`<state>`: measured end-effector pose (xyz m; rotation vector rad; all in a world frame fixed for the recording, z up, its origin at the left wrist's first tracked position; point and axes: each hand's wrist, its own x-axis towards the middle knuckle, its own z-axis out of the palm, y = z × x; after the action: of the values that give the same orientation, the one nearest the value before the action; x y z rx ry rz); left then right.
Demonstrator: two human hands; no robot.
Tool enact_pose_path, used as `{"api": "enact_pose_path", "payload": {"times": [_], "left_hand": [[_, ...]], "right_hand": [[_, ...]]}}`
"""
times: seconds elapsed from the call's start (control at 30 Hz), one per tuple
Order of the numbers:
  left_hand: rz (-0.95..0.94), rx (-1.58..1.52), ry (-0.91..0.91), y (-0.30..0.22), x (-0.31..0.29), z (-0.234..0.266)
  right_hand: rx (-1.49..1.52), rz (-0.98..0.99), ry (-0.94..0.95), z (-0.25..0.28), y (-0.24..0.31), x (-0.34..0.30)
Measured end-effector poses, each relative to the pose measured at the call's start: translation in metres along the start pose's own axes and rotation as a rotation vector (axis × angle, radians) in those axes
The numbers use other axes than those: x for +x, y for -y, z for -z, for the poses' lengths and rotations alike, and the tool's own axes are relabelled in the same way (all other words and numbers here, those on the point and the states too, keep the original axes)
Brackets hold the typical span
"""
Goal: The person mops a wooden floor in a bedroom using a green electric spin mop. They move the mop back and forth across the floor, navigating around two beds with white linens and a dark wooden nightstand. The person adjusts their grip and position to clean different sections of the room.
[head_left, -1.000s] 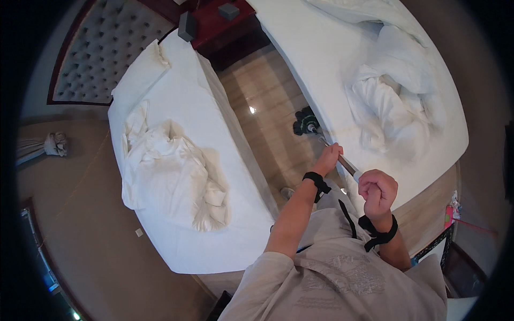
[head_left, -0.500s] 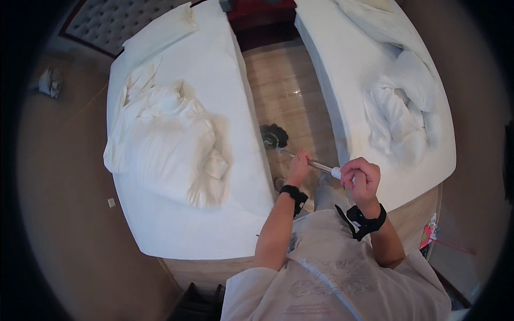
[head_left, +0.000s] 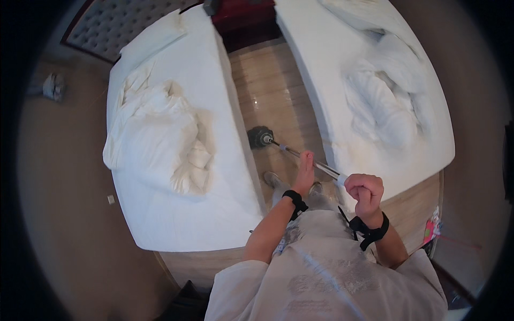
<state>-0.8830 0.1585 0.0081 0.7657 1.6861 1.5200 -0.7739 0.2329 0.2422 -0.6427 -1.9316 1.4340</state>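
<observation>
A mop lies slantwise over the floor between two beds, its dark, shaggy mop head (head_left: 259,137) down on the boards against the left bed's side. Its metal handle (head_left: 327,170) runs from there up toward my right. Around the middle of the handle is my left hand (head_left: 305,174), closed, with the fingers partly hidden. My right hand (head_left: 365,193) is closed in a fist over the white upper end of the same handle. Black straps circle both wrists.
The left bed (head_left: 225,224) carries a crumpled white duvet (head_left: 155,134), the right bed (head_left: 305,69) another one (head_left: 383,101). Dark red furniture (head_left: 246,24) stands at the far end of the wood floor (head_left: 267,80). My feet are just below the mop.
The mop head has shifted left, up against the left bed, and its white centre now shows. The whole view has moved slightly to the right. Both hands still hold the handle.
</observation>
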Motion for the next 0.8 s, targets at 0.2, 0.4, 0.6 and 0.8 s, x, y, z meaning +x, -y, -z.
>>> {"api": "enact_pose_path", "payload": {"times": [0.2,0.4,0.6,0.8], "left_hand": [[0.070,-0.102,0.157,0.031,-0.028,-0.109],[0.081,-0.093,0.487,0.013,-0.068,-0.148],[0.217,-0.028,0.655,0.020,-0.084,-0.112],[0.036,0.001,0.501,0.020,-0.106,-0.010]], "right_hand": [[-0.139,0.120,-0.082,0.070,-0.007,-0.073],[-0.256,0.273,-0.140,0.093,0.006,-0.123],[-0.299,0.241,-0.193,0.064,0.031,-0.138],[-0.278,0.226,-0.070,-0.025,0.052,-0.150]]}}
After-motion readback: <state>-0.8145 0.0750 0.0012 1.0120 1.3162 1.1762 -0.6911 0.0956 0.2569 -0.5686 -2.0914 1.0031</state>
